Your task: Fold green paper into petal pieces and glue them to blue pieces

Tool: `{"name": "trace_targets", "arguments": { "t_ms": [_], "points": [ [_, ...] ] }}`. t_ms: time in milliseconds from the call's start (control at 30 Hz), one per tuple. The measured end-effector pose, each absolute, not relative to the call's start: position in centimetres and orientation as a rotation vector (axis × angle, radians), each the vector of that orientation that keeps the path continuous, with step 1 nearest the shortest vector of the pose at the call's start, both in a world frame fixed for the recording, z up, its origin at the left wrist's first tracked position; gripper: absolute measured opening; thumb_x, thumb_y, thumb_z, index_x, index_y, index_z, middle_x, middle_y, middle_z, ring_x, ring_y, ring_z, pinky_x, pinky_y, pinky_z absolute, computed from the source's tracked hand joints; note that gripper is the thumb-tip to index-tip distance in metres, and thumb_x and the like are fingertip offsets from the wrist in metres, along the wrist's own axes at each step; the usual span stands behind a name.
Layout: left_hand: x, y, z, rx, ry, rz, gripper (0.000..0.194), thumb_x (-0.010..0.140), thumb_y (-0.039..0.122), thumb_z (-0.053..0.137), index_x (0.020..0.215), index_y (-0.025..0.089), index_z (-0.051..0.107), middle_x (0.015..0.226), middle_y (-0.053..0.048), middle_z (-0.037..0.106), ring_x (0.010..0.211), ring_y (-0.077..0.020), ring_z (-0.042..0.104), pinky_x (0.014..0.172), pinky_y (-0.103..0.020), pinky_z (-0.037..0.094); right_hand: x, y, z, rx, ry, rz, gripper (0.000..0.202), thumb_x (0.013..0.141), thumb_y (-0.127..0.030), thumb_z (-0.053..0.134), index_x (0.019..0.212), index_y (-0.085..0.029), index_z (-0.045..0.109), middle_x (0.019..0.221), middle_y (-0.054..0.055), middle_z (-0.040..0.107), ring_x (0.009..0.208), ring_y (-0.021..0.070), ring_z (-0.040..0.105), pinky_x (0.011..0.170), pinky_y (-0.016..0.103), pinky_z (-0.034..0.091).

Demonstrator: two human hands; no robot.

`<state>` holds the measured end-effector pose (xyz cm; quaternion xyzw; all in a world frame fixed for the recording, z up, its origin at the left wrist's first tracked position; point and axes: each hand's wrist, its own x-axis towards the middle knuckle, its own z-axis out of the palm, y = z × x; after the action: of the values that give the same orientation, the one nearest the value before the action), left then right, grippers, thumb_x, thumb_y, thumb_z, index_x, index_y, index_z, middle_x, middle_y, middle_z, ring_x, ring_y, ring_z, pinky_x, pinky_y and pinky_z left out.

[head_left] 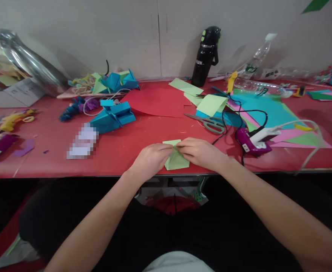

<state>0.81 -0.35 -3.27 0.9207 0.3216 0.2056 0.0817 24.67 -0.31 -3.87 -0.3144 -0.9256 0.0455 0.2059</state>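
A small piece of light green paper (pixel 179 162) with folds in it lies near the front edge of the red table (pixel 149 130). From the left, my left hand (pixel 153 156) has its fingers together on the paper's upper middle. My right hand (pixel 201 151) meets it there from the right, fingertips closed on the same paper. The fingertips of both hands nearly touch, and they hide the middle of the sheet. Beyond my right hand lie grey-handled scissors (pixel 211 124) and more light green paper pieces (pixel 212 105).
Folded blue paper shapes (pixel 111 116) lie left of centre, behind a blurred-out patch. At the right are a purple power strip (pixel 250 142) with cables and stacked coloured sheets (pixel 267 111). A black bottle (pixel 205 58) and a steel jug (pixel 35 64) stand at the back.
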Motion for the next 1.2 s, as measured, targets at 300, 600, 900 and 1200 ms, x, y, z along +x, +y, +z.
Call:
{"name": "trace_targets", "arguments": {
  "t_ms": [300,600,900,1200],
  "points": [
    [1.5,-1.0,-2.2,2.785,0.981,0.402,0.026,0.098,0.011,0.044,0.097,0.014,0.070,0.101,-0.009,0.072,0.094,-0.0225,0.069,0.081,-0.034,0.056,24.6,-0.4,-3.4,-0.920,-2.600,0.198,0.024,0.095,-0.015,0.053,0.103,-0.015,0.076,0.115,0.012,0.075,0.108,0.0258,0.069,0.095,0.041,0.056],
    [2.2,-3.7,-0.7,2.859,1.070,0.266,0.031,0.093,0.011,0.046,0.117,0.006,0.064,0.125,-0.019,0.067,0.116,-0.0285,0.065,0.105,-0.043,0.052,24.8,-1.4,-2.0,-1.102,-2.683,0.292,0.032,0.091,-0.011,0.054,0.114,-0.019,0.075,0.134,0.008,0.069,0.123,0.0256,0.066,0.108,0.042,0.051],
    [2.9,-4.4,-1.9,2.952,1.145,0.118,0.042,0.093,0.005,0.044,0.133,0.002,0.055,0.142,-0.023,0.057,0.134,-0.0304,0.056,0.112,-0.043,0.048,24.5,-1.7,-2.1,-1.032,-2.693,0.156,0.029,0.091,-0.010,0.057,0.115,-0.014,0.072,0.131,0.012,0.071,0.121,0.0287,0.066,0.101,0.045,0.054],
    [3.4,-5.2,-2.5,3.025,1.207,0.170,0.046,0.094,0.002,0.036,0.137,0.001,0.054,0.144,-0.025,0.056,0.134,-0.0315,0.056,0.110,-0.046,0.050,24.2,-1.9,-2.4,-1.032,-2.672,0.121,0.030,0.088,-0.007,0.057,0.112,-0.014,0.074,0.125,0.014,0.073,0.117,0.0304,0.069,0.097,0.047,0.056]
  ]
}}
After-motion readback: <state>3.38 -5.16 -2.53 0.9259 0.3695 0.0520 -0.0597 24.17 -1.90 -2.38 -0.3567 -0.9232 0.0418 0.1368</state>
